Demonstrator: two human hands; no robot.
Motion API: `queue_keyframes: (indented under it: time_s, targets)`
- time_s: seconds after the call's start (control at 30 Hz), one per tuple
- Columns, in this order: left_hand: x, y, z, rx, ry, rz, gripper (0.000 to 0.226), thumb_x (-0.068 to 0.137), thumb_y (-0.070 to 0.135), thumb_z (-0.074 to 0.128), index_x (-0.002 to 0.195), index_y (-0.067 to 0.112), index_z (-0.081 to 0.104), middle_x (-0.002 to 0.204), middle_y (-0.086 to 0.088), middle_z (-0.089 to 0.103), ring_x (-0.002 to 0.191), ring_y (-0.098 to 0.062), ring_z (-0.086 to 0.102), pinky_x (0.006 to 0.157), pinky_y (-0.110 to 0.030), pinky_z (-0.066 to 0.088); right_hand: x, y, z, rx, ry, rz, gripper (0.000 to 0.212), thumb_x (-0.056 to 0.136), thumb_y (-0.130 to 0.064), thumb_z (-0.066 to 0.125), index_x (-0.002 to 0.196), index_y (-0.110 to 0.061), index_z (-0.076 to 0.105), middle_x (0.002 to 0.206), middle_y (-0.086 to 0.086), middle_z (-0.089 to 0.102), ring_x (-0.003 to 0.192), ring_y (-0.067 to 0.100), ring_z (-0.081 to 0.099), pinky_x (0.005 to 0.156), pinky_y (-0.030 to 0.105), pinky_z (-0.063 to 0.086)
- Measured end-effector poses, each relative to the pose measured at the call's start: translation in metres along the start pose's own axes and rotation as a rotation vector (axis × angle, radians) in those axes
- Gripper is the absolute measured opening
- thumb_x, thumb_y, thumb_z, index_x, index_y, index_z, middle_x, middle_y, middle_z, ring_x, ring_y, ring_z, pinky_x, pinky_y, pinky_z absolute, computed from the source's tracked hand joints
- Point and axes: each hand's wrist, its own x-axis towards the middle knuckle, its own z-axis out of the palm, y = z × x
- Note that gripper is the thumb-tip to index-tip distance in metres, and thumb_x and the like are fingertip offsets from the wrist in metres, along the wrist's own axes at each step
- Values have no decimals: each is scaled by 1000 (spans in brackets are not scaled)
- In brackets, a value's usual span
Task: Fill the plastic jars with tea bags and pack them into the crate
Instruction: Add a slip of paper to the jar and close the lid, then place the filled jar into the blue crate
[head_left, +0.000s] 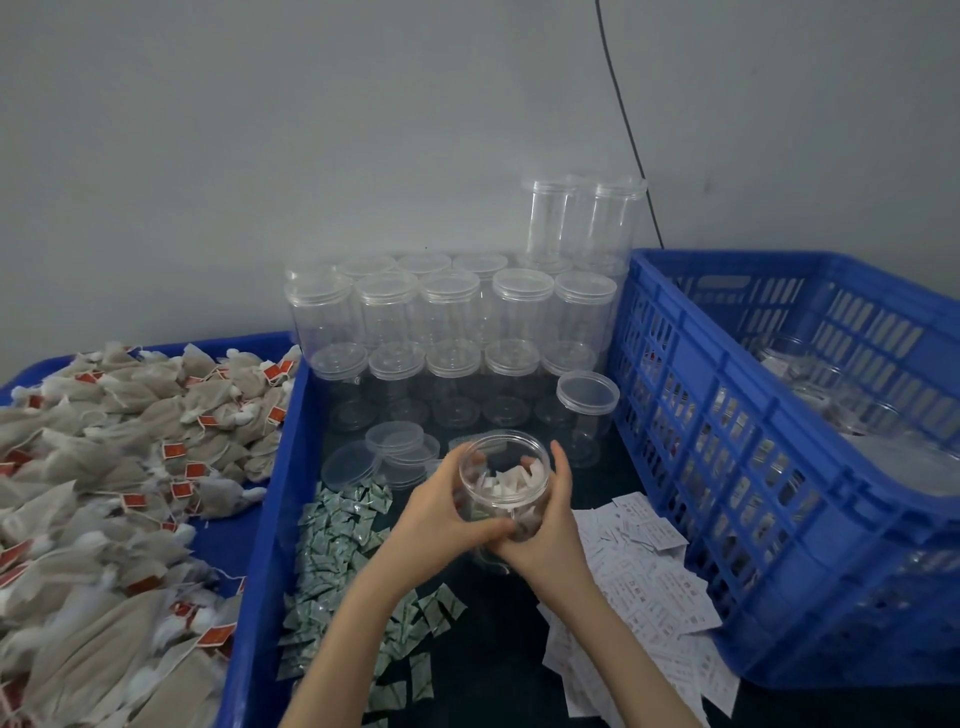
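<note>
A clear plastic jar (506, 480) without a lid stands between my hands, with tea bags inside it. My left hand (441, 506) wraps round its left side and my right hand (550, 525) round its right side. A large heap of beige tea bags (119, 467) with red tags fills the blue tray (270, 499) on the left. The blue slatted crate (779, 467) stands on the right, and filled jars (810, 384) show inside it.
Rows of empty lidded jars (452, 317) are stacked against the wall, two more on top. One empty jar (587, 410) stands just behind my hands. Loose lids (387, 452), small green sachets (343, 545) and white paper slips (649, 566) lie on the dark surface. A black cable (623, 114) hangs down the wall.
</note>
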Motion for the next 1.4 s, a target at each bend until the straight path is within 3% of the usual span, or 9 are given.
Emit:
queue_keyframes:
  time_s: [0.2,0.3,0.37,0.47,0.63,0.77,0.97,1.13,1.4]
  targets:
    - [-2,0,-2,26,182,6,75,58,40,86,122,45,46,115,32,57,104,19,52,79,0,41,19,-33,-21,-160,-233,-97,100,75,-33,70,139,-58,-1,157,-14,15,143,-7,21,103,3,26]
    - [-3,-2,4,133,216,-8,92,58,35,88,136,34,40,122,26,50,103,14,50,75,1,37,39,-62,-29,-430,-266,-216,103,78,-44,74,151,-46,1,156,-22,7,144,2,21,107,22,32]
    - [-5,-2,7,127,218,-35,94,56,35,88,137,34,40,118,26,50,99,12,50,70,0,37,52,-76,-32,-775,-374,-249,105,77,-52,75,154,-37,6,158,-18,13,142,10,30,108,40,39]
    - [-7,-3,9,81,233,-56,79,51,48,81,119,58,42,106,37,54,95,19,52,70,1,38,65,-91,-30,-1105,-566,-170,98,75,-56,74,154,-29,22,150,-6,35,130,18,46,92,35,43]
    - [-5,-5,15,-4,222,-88,89,53,47,84,131,40,43,117,27,52,100,14,52,78,-5,39,77,-109,-23,-1249,-688,-114,97,73,-56,76,151,-25,30,127,-1,45,111,22,54,77,31,42]
    - [-3,-4,22,-42,183,-55,80,53,49,84,118,59,39,107,36,57,96,20,54,70,-4,46,84,-130,-23,-1325,-770,-61,82,67,-52,82,137,-26,47,116,-1,49,102,20,54,77,37,52]
    - [4,-13,30,26,142,-62,85,78,22,77,147,24,27,138,1,45,123,-15,49,104,-39,42,100,-171,-70,-1275,-640,-106,72,63,-51,85,122,-23,57,103,-11,56,93,17,56,59,27,39]
    - [5,-16,41,-9,127,-120,50,88,16,66,133,26,45,138,-1,47,123,-16,48,104,-33,41,112,-223,-127,-1205,-477,-92,90,63,-55,85,140,-31,47,128,-5,53,108,16,56,85,32,52]
    - [11,-19,57,15,73,-104,28,91,11,62,111,31,57,119,13,54,110,-6,53,91,-20,39,119,-291,-232,-956,-192,-23,78,59,-53,79,127,-25,54,107,-8,55,92,12,61,57,19,55]
